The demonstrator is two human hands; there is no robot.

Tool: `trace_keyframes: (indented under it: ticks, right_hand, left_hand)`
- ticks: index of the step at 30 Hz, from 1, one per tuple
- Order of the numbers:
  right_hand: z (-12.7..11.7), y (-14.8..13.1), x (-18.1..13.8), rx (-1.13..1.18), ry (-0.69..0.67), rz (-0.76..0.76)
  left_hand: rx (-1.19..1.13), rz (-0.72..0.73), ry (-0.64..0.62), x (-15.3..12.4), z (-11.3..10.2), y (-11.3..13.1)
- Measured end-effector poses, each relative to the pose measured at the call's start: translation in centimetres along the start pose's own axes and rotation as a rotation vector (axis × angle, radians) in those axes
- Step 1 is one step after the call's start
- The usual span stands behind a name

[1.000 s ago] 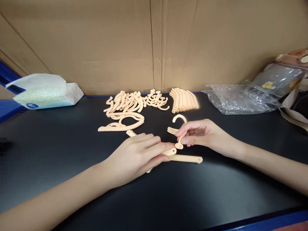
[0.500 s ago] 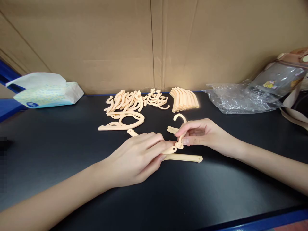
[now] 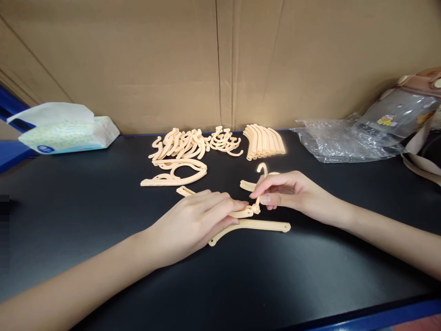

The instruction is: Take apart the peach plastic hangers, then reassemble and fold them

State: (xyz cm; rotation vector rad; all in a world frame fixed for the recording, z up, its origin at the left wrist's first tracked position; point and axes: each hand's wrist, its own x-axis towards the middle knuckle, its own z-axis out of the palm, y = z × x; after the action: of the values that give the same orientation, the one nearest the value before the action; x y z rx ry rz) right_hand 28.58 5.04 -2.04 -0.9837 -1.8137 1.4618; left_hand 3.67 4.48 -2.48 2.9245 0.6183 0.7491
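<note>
Hook is pinched upright by right hand, tip curled left. Crosswise bar is gripped, middle hidden, under left hand; contact can't quite be judged.

Back wall is plain brown cardboard w/ a dark vertical seam abt the middle & faint creases just R of it, plus a diagonal line upper L. Table's got a black top, w/ blue trim along the near edge, bottom R, and a thin blue strip at the back by the cardboard. Blue frame bits far L too. Tiny patch of reddish floor, bottom R corner. Soft light, greyish sheen on the tabletop, esp. lower L.
</note>
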Motion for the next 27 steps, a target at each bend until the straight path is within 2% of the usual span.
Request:
trace_keyframes:
  ticks: [9,27]
  right_hand:
    - [0.03,-0.09,-0.09,0.015,0.022,-0.004]
    - [0.11,-0.14,0.05,0.065,0.078,0.008]
  left_hand:
    - [0.068,0.062,0.045,0.13,0.26,-0.16]
    - [0.115,0.018,0.023,0.32,-0.12,0.20]
